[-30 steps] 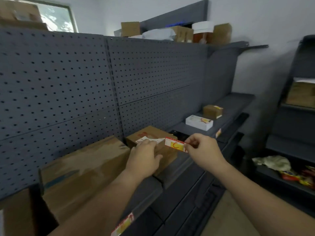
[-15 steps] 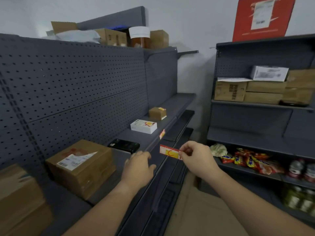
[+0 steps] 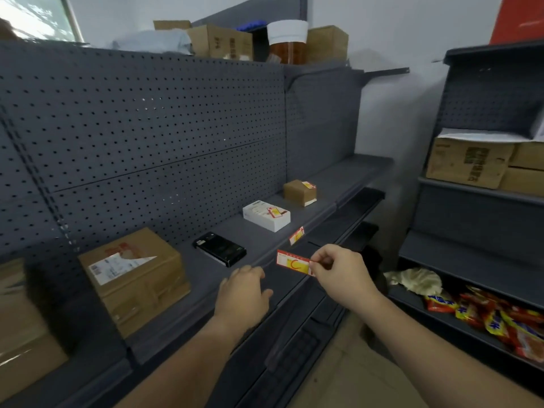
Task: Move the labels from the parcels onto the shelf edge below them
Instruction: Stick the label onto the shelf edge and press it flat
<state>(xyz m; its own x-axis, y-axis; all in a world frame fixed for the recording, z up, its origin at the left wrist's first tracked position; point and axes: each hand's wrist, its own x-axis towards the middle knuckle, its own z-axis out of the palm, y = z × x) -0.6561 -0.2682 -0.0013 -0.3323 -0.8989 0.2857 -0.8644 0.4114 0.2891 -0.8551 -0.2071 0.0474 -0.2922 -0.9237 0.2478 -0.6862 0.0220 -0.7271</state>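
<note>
My right hand pinches a red-and-yellow paper label just in front of the grey metal shelf edge; my left hand hovers beside it, loosely open and empty.

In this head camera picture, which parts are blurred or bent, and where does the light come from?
Head view: the big box at the left edge is smeared; the shelf edge curves from the wide lens; daylight enters at the window; the label in the right hand stays readable in colour only.
</note>
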